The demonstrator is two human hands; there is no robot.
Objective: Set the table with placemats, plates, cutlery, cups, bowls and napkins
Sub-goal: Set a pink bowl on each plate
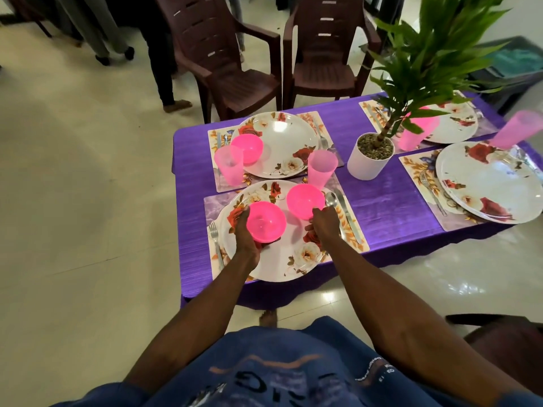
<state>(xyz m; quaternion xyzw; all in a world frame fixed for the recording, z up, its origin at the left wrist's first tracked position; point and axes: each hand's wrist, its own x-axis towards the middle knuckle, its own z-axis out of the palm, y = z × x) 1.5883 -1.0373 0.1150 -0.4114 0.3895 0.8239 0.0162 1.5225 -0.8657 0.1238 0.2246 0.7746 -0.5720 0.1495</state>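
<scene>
The bowl (266,221) in the left hand (246,237) is translucent pink plastic, smooth. The plate (282,259) under both hands is glossy white with printed flowers. Right of the right hand (322,223), the spoon (331,199) is shiny metal. The tablecloth (390,207) is purple cloth with sheen.

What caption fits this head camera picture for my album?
Left hand holds one pink bowl, right hand touches another, both over the nearest flowered plate.

Head-worn camera — looking steeply down, close over the table (390,207).
</scene>
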